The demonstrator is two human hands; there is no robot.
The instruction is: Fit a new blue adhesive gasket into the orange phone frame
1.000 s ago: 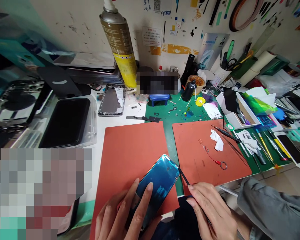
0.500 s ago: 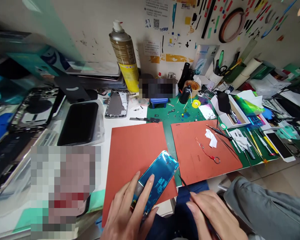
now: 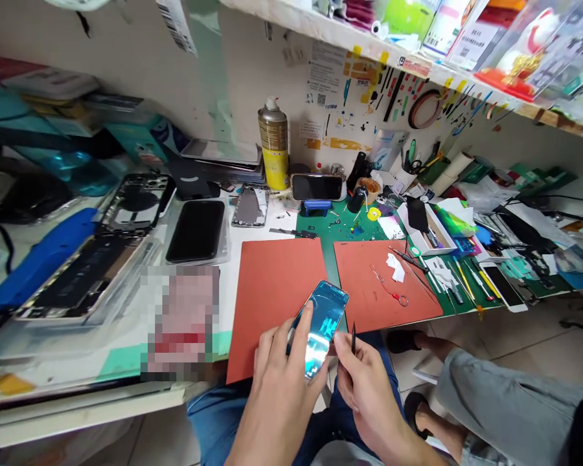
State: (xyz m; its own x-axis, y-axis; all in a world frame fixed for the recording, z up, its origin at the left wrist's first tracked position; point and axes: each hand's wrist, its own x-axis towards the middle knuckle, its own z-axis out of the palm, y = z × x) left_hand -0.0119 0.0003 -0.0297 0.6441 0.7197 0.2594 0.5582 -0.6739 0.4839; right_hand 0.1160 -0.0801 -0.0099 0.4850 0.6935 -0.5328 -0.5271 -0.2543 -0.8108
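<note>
My left hand (image 3: 284, 362) is closed around a phone panel with a shiny blue back (image 3: 326, 323). Its fingers lie across the left side of the panel, and a bright reflection covers the lower part. The panel is tilted in front of the left red mat (image 3: 276, 278), near the table's front edge. Just right of its lower edge, my right hand (image 3: 364, 382) grips a slim black pointed tool (image 3: 354, 338) whose tip points upward. The rest of that tool is hidden in the hand. My right thumb is close to the panel's edge; whether they touch I cannot tell.
The right red mat (image 3: 388, 291) bears a red-handled wire loop (image 3: 397, 298) and a crumpled white wipe (image 3: 395, 266). A propped phone (image 3: 317, 187) and a spray can (image 3: 274, 145) stand behind. Opened phones (image 3: 85, 275) lie left, tools right. Another person's grey-trousered leg (image 3: 505, 395) is at right.
The view has tilted up, bringing the shelf into sight. My right hand has come closer to the panel, and the tool now points more upright. My left hand still holds the panel.
</note>
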